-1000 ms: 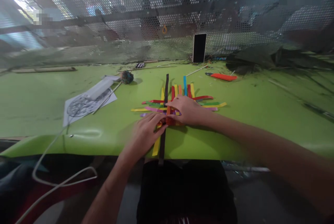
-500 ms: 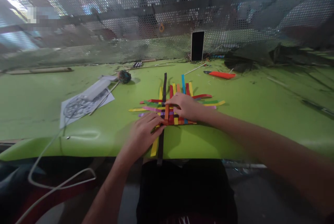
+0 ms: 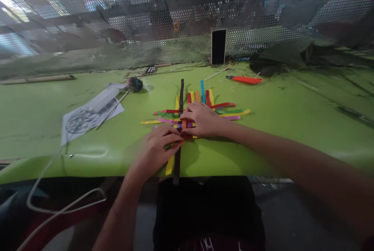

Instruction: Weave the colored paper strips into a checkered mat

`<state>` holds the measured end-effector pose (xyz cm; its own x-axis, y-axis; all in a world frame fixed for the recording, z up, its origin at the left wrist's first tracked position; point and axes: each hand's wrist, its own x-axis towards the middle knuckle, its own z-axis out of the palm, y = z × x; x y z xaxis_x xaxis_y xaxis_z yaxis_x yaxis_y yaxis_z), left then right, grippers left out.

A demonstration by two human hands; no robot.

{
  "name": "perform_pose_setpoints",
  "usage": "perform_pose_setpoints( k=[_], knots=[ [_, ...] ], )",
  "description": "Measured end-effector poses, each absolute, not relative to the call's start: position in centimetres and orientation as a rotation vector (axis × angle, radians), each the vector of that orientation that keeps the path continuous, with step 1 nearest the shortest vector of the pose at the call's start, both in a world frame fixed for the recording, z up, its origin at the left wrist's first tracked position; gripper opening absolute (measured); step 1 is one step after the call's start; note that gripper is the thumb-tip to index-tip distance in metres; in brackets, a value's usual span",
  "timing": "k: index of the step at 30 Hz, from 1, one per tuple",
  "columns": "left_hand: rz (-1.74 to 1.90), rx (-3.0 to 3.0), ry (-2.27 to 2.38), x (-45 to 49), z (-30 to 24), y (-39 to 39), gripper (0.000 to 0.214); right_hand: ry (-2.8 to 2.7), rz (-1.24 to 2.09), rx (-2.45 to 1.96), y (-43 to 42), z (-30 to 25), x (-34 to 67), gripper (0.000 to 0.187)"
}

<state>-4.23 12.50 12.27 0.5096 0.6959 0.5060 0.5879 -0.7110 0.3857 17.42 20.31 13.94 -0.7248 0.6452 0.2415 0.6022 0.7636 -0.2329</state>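
A mat of flat, coloured strips (image 3: 190, 125) woven over and under each other lies partly under my hands, with loose ends sticking out. My left hand (image 3: 159, 145) is at its lower left corner, thumb and forefinger pinched on the end of an orange strip (image 3: 182, 140). A long black strip (image 3: 177, 161) runs front to back beside those fingertips, a yellow strip (image 3: 169, 166) left of it. On top of the weave rests my right hand (image 3: 206, 120), thumb and fingers apart, pressing around an upright orange strip (image 3: 184, 123). It covers much of the mat's right side.
A red-handled cutter (image 3: 247, 80) lies behind on the green tabletop (image 3: 280, 126), near a propped phone (image 3: 218, 47). Printed paper (image 3: 68, 128), a thin stick (image 3: 112, 110) and a dark ball (image 3: 135, 84) are left. A perforated screen (image 3: 131, 25) stands behind.
My right hand has shifted slightly left and down over the weave, its thumb now at the lower edge beside the left fingertips. The left hand keeps its pinch. The whole view has shifted slightly.
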Motion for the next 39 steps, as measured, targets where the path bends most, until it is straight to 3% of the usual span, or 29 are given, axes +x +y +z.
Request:
perform_pose_setpoints(
  k=[13, 24, 39],
  knots=[
    [1.008, 2.512, 1.07, -4.2, 12.43, 12.33, 0.009, -2.6, 0.272, -0.978, 20.51, 13.99, 17.06, 0.055],
    [0.971, 2.541, 1.076, -4.61, 11.89, 12.69, 0.008, -2.635, 0.168, -0.961, 20.23, 14.06, 17.1, 0.049],
    [0.976, 2.527, 1.088, -4.52, 12.01, 12.59, 0.006, -2.64, 0.268, -0.964, 20.45, 14.46, 17.06, 0.046]
  ],
)
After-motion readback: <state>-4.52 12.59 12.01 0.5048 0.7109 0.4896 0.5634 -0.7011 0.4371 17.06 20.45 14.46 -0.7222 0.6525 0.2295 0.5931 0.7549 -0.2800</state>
